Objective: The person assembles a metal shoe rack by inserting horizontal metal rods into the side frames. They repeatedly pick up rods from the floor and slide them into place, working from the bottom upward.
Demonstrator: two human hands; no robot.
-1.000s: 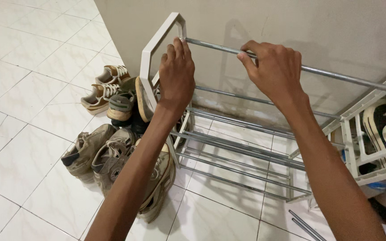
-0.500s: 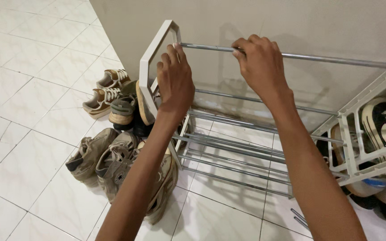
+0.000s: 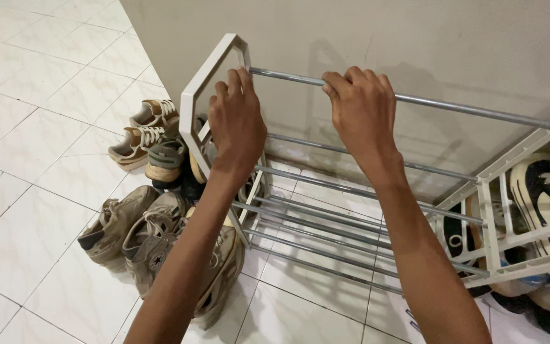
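Head view looks down at two bare hands on a shoe rack (image 3: pixel 326 223) standing against a plain beige wall (image 3: pixel 415 38). Right hand (image 3: pixel 359 105) is clamped over the top rod (image 3: pixel 479 113), a thin round bar of shiny grey metal that runs from the rack's left end down toward the right. Left hand (image 3: pixel 237 121) rests at the left end of that rod, fingers together and curled against the end frame (image 3: pixel 192 108); whether it grips the rod or only presses on the frame cannot be told. That frame is a white, flat-sided hexagonal loop, smooth and matt. Below the hands lie more parallel metal rods in pairs, forming bare shelves with white glossy floor tiles (image 3: pixel 33 159) showing between them. At the right, a white frame with slim bars (image 3: pixel 510 236) holds a black and white shoe (image 3: pixel 542 191). On the floor left of the rack sit a pair of tan and white sneakers (image 3: pixel 141 130) with white laces, a small grey sandal (image 3: pixel 163 162), and, nearer, a heap of worn grey-beige canvas sneakers (image 3: pixel 141 236) with laces and rubber toe caps, partly hidden by the left forearm. No packages, labels or signs can be made out.
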